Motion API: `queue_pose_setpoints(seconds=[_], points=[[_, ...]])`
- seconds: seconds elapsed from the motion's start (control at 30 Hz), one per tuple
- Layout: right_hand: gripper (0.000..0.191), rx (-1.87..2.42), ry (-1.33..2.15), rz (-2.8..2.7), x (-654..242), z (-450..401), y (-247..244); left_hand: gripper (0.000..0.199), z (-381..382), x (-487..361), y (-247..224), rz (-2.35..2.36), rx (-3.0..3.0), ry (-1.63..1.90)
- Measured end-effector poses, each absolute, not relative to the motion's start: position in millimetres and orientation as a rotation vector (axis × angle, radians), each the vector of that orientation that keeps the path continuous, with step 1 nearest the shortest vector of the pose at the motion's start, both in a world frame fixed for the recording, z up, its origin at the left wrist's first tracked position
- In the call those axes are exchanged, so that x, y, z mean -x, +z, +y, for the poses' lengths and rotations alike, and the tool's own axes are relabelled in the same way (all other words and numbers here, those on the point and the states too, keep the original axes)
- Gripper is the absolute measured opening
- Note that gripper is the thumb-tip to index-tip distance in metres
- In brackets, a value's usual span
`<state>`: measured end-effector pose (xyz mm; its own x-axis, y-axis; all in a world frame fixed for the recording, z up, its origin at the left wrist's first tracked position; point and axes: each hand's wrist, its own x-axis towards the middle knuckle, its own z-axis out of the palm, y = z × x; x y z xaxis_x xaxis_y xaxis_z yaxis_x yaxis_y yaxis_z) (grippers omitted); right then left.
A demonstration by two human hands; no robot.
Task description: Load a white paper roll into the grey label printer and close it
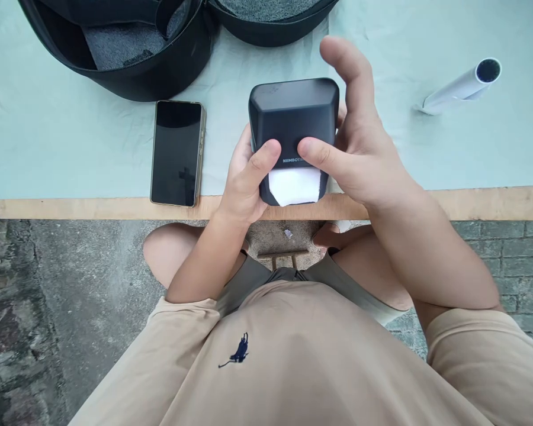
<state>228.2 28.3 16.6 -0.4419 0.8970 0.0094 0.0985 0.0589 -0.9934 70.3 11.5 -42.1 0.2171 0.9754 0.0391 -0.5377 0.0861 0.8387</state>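
Note:
A black label printer [295, 127] marked NIIMBOT is held up over the table's front edge. White label paper [295, 186] sticks out of its near end, with an uneven edge. My left hand [247, 174] grips the printer's left side, its thumb on top and its fingers hidden below. On the right side, my right hand [359, 142] presses its thumb on the top near the lettering. My right index finger is raised away from the printer, and the other fingers are mostly hidden behind it.
A smartphone [176, 154] with a dark screen lies left of the printer. An open black zippered case [177, 71] stands at the back left. To the right is a white paper roll [457, 89]. The wooden table edge [71, 209] runs in front of my knees.

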Motion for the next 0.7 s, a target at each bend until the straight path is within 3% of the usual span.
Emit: queue_pose_setpoints(seconds=[0.47, 0.7], points=[[0.053, 1.088, 1.455, -1.597, -231, 32, 12, 0.046, 11, -75, -31, 0.665, -0.774, 1.147], [0.043, 1.026, 1.268, -1.721, -238, 34, 15, 0.043, 12, -75, -35, 0.664, -0.710, 1.228]])
